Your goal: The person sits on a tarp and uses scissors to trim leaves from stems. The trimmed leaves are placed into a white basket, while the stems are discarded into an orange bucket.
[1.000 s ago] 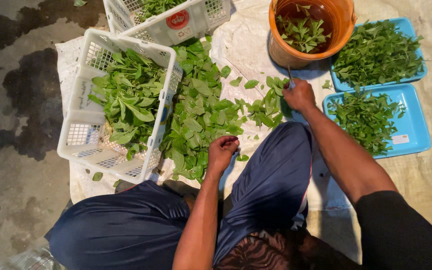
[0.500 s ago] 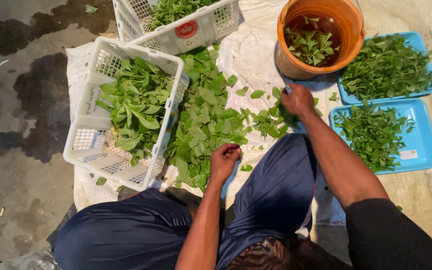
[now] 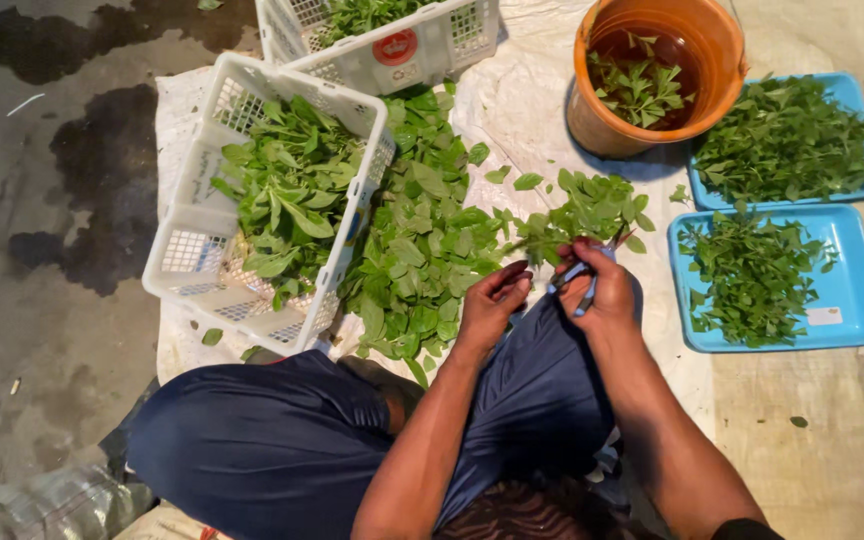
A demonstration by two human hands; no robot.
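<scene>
Leaves [image 3: 282, 205] fill basket [image 3: 192, 250], trays [image 3: 852, 330] and bucket [image 3: 652, 70].

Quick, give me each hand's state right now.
Left hand: fingers curled around the leafy sprig at its stem.
Right hand: closed on the scissors, at the same sprig.

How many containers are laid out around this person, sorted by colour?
White baskets: 2, one beside the loose leaf pile and one at the top edge.
Blue trays: 2, the near one and the far one.
Orange bucket: 1.
Total: 5 containers, all holding green leaves.
</scene>
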